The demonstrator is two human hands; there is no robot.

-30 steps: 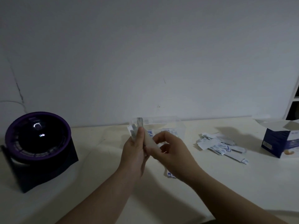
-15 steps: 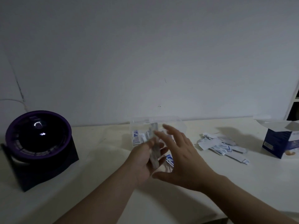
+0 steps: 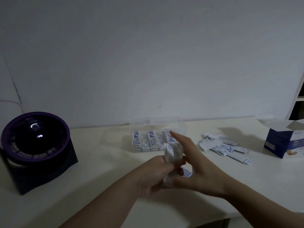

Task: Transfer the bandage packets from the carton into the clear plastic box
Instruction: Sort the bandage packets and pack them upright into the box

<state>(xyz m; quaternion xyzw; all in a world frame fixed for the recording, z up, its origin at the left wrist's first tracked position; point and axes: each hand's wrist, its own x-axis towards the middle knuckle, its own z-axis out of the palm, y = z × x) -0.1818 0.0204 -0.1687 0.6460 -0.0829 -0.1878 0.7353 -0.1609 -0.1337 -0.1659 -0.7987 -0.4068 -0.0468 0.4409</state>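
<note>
1. A person's left hand (image 3: 156,176) grips a bundle of bandage packets (image 3: 172,151) above a pale surface (image 3: 98,163) in a dim room. Its fingers (image 3: 180,171) are curled round the lower half of the bundle, and the upper half sticks up past them, roughly upright.
2. The right hand (image 3: 199,167) is held flat just to the right of the bundle. Its fingers (image 3: 181,140) are straight and together, holding nothing, and they point up and away from the person. Whether the palm touches the packets cannot be told in the low light.
3. Beyond the fingertips of both hands stands the clear plastic box (image 3: 183,129), close to the wall (image 3: 148,46). Rows of white-and-blue packets (image 3: 152,139) stand on end inside it. The tip of the right forefinger overlaps the box's right front in the head view.
4. A single packet (image 3: 187,173) lies on the surface below the hands, partly hidden by them.
5. To the right of the right fingers a heap of loose packets (image 3: 222,146) lies scattered on the surface, apart from the hand.
6. Farther right again, well apart from both hands, the blue-and-white carton (image 3: 279,142) stands upright with its top flaps open.
7. Far to the left of the left fingers sits a round black-and-purple device (image 3: 36,145) on a dark base, its face tilted upward and catching a small glint of light.
</note>
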